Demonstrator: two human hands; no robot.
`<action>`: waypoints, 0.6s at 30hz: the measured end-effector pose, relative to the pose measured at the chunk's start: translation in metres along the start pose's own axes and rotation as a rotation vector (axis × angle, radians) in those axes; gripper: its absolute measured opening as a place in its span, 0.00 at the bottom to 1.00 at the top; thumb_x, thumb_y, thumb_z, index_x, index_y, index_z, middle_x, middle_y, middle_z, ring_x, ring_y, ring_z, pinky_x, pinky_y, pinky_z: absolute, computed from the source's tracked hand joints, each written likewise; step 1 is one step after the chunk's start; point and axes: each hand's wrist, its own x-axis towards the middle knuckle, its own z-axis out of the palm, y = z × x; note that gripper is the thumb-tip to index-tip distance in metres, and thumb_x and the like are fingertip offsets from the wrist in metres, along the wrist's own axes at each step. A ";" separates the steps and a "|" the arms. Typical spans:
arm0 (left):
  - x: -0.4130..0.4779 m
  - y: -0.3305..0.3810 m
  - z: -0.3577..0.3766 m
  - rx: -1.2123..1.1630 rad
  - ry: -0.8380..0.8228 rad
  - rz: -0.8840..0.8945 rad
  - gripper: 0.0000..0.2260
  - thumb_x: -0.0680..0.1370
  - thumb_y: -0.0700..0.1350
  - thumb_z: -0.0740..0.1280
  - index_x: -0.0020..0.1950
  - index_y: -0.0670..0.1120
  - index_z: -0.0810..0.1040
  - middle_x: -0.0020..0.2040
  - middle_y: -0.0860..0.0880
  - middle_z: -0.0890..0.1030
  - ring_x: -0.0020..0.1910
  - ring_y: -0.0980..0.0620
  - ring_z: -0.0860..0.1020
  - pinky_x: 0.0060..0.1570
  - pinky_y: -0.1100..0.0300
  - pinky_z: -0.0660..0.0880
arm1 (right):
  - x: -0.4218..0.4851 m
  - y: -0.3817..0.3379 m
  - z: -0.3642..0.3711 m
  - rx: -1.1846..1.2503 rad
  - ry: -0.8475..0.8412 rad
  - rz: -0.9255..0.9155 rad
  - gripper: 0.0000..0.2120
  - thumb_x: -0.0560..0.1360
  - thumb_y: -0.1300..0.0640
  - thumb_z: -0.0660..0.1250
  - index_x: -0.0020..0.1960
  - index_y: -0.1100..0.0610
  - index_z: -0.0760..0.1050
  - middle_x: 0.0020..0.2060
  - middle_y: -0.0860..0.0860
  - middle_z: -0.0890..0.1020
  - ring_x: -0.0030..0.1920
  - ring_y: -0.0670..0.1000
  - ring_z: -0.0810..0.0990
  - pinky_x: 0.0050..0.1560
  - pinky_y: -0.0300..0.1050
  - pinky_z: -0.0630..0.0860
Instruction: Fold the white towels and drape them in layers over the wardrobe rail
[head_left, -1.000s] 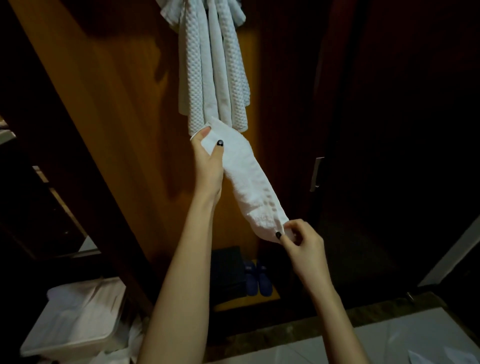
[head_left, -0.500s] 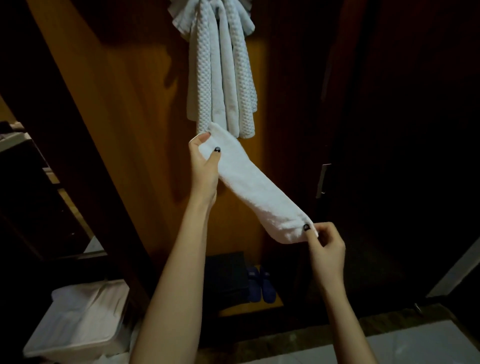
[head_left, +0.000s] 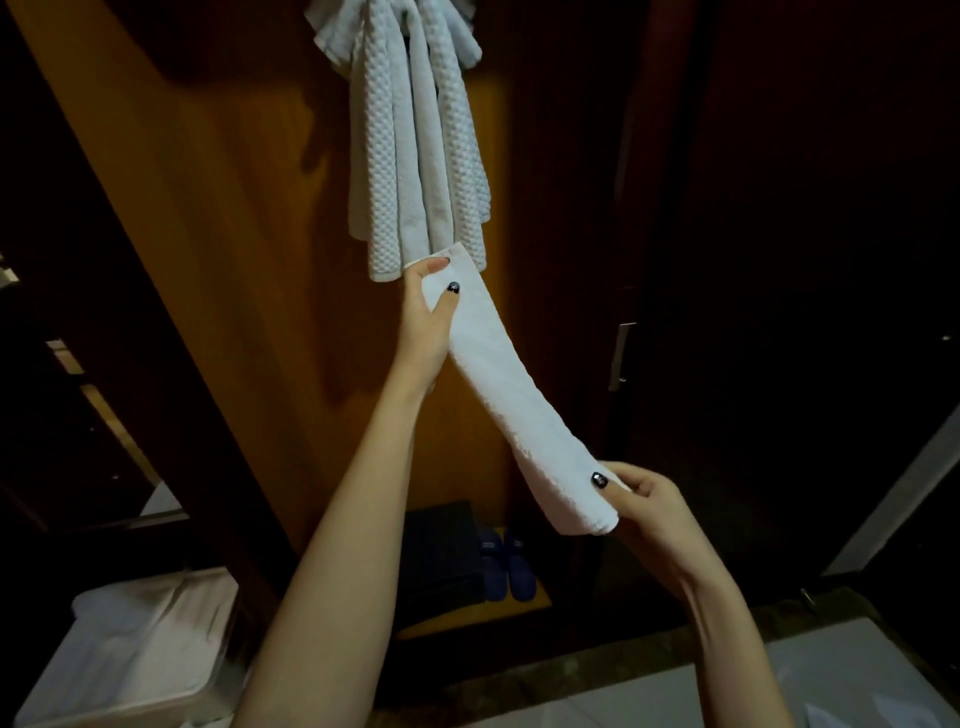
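- Apparently more work waits: a white tub (head_left: 130, 654) in the lower left corner of the view holds white cloth. These are likely towels not yet folded, though it is too dim to be sure.
- One part looks done: the hanging towels (head_left: 415, 156) drop in bunched layers from the top of the wardrobe. The rail itself is out of view above them.
- The left hand (head_left: 428, 317) pinches the upper end of the folded towel (head_left: 524, 410), just below the hanging ends.
- That towel is folded into a long narrow strip and held on a slant in the air between the hands, not yet draped.
- The right hand (head_left: 644, 504) grips its lower end, fingers curled round it.
- What is left, I judge: lifting this strip over the rail, then the cloth in the tub.
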 end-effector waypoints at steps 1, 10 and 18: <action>0.001 0.000 0.002 0.000 -0.008 -0.005 0.11 0.82 0.38 0.61 0.63 0.48 0.69 0.68 0.45 0.70 0.67 0.49 0.70 0.64 0.58 0.72 | -0.001 0.002 -0.002 -0.030 -0.034 0.036 0.12 0.71 0.60 0.68 0.52 0.63 0.82 0.47 0.59 0.86 0.45 0.53 0.84 0.44 0.42 0.81; 0.005 -0.001 0.014 0.110 -0.015 0.067 0.10 0.81 0.38 0.61 0.60 0.49 0.67 0.69 0.45 0.67 0.69 0.50 0.66 0.71 0.54 0.65 | -0.004 0.013 -0.020 -0.272 0.034 -0.100 0.11 0.79 0.60 0.64 0.41 0.64 0.80 0.40 0.44 0.82 0.42 0.42 0.79 0.43 0.32 0.72; 0.006 0.024 0.024 -0.152 -0.177 -0.005 0.09 0.80 0.42 0.64 0.57 0.55 0.71 0.70 0.43 0.70 0.69 0.46 0.71 0.68 0.46 0.70 | -0.001 0.026 -0.009 0.178 -0.117 0.061 0.26 0.63 0.53 0.71 0.55 0.68 0.75 0.45 0.59 0.78 0.44 0.53 0.78 0.40 0.41 0.74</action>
